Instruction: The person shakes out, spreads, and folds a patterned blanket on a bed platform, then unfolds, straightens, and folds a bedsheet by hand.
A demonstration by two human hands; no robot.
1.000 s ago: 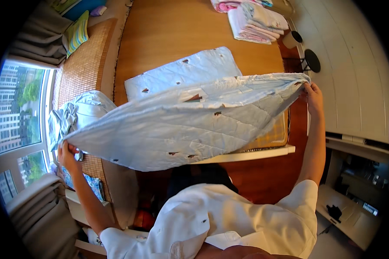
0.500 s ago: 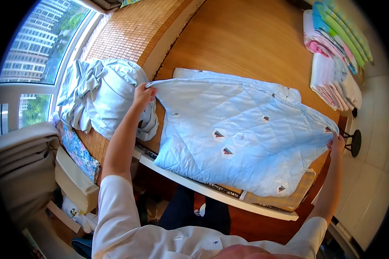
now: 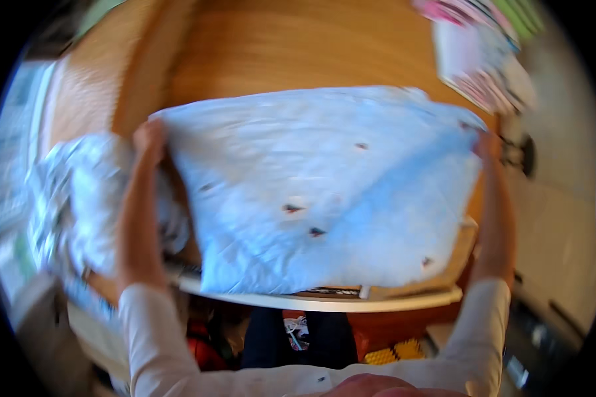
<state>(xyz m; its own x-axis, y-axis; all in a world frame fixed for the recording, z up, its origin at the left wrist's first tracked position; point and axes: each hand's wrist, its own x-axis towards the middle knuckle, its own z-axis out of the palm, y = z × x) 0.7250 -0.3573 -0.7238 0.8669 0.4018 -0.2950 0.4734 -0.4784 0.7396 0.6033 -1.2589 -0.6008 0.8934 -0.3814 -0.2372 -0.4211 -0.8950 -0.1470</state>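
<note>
A pale blue quilt [image 3: 265, 165] with small dark tree-like patches is stretched between my two hands over the wooden surface [image 3: 298, 46]. At its far left corner, my left hand [image 3: 150, 139] is closed on the edge. My right hand [image 3: 487, 142] grips the far right corner in the same way. The near edge of the quilt hangs close to the white front rail. Motion blurs the fingers and the quilt's details.
A crumpled pale bundle of cloth [image 3: 96, 198] lies to the left by the window [image 3: 16, 139]. Folded pink and white bedding [image 3: 467, 59] is stacked at the far right. The white rail [image 3: 311, 303] runs along the near edge, before my legs.
The view has turned, so the scene sits differently in the picture. The quilt has been pulled straighter and flatter between my hands, which still hold its corners.
</note>
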